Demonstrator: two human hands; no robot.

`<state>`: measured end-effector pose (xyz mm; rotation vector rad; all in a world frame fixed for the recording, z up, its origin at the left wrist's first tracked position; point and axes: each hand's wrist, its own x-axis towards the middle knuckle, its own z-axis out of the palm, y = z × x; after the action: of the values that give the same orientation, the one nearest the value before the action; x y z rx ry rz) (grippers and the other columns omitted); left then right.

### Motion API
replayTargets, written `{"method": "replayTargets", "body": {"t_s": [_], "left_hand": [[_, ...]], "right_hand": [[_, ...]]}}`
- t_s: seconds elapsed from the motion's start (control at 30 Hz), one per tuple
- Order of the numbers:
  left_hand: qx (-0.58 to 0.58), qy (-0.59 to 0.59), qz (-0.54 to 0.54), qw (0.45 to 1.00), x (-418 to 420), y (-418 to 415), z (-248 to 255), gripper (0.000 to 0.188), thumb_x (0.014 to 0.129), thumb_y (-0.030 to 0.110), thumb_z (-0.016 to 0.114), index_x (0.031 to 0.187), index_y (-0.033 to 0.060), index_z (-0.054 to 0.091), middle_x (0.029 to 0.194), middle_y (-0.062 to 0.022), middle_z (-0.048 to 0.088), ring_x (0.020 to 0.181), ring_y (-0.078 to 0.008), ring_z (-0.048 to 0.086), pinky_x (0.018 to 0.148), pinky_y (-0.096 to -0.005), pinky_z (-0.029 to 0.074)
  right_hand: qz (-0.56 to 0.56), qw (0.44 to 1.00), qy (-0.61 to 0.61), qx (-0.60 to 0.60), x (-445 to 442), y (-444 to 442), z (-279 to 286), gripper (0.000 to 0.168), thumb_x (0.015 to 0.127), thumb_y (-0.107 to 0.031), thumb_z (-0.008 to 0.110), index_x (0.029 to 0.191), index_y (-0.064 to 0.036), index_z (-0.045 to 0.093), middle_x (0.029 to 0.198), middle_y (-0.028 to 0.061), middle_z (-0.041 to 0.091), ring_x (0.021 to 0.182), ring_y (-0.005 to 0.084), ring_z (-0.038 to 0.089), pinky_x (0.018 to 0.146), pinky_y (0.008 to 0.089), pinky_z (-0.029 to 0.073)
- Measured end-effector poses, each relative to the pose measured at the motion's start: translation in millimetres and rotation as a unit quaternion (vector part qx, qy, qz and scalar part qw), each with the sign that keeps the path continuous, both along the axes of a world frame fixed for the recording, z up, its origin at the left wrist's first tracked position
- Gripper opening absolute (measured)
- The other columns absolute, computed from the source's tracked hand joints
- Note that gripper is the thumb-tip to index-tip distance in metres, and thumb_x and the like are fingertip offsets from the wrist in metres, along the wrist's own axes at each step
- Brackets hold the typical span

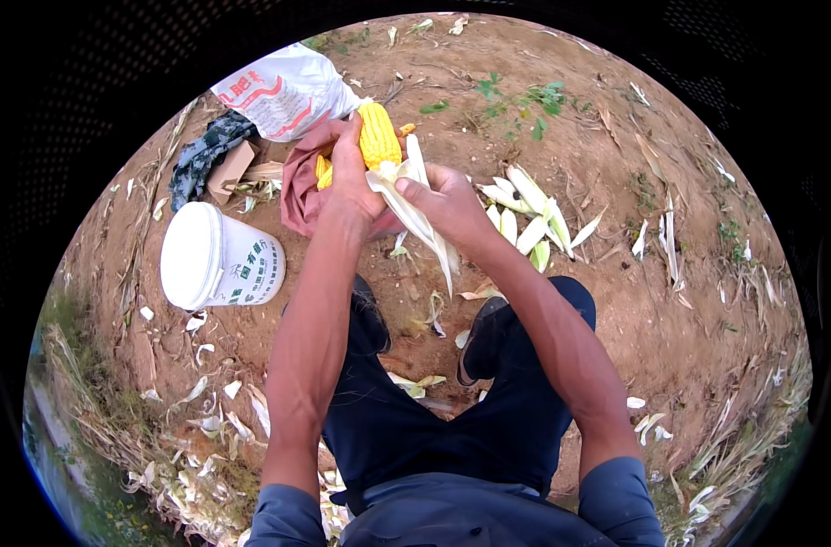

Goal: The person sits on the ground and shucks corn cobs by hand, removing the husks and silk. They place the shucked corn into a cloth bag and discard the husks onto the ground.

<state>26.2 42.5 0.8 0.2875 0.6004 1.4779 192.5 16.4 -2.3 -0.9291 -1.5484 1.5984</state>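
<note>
A yellow corn cob with its kernels bare is gripped around its side by my left hand. Pale husk leaves are peeled back and hang from the base of the cob. My right hand pinches these husks at the base, with the thumb on top. Just beneath the left hand lies an open reddish sack, rolled down at its rim, with yellow corn cobs inside. My left hand and forearm hide part of the sack.
Several corn ears in husk lie piled right of the sack. A lidded white plastic bucket stands at left. Beyond are a white woven bag, a camouflage cloth and a cardboard piece. Loose husks litter the soil.
</note>
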Motion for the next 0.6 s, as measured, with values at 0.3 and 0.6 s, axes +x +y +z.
{"method": "replayTargets", "body": {"t_s": [0.3,0.6], "left_hand": [[-0.018,-0.003,-0.061,0.998,4,0,1,0.050,0.107,0.050,0.041,0.111,0.0023,0.056,0.090,-0.0171,0.061,0.082,-0.0290,0.063,0.074,-0.0420,0.057],[-0.024,0.003,-0.006,1.000,0,5,-9,0.049,0.108,0.049,0.040,0.112,0.0025,0.054,0.092,-0.0152,0.059,0.078,-0.0272,0.060,0.070,-0.0410,0.055]], "right_hand": [[0.011,0.991,-0.098,0.095,9,8,-9,0.035,0.095,-0.031,0.068,0.107,0.001,0.071,0.090,0.0144,0.073,0.079,0.0210,0.070,0.072,0.0384,0.052],[0.076,0.994,-0.060,0.055,10,-2,4,0.039,0.102,-0.035,0.060,0.107,0.003,0.068,0.084,0.0086,0.070,0.074,0.0151,0.065,0.068,0.0354,0.050]]}}
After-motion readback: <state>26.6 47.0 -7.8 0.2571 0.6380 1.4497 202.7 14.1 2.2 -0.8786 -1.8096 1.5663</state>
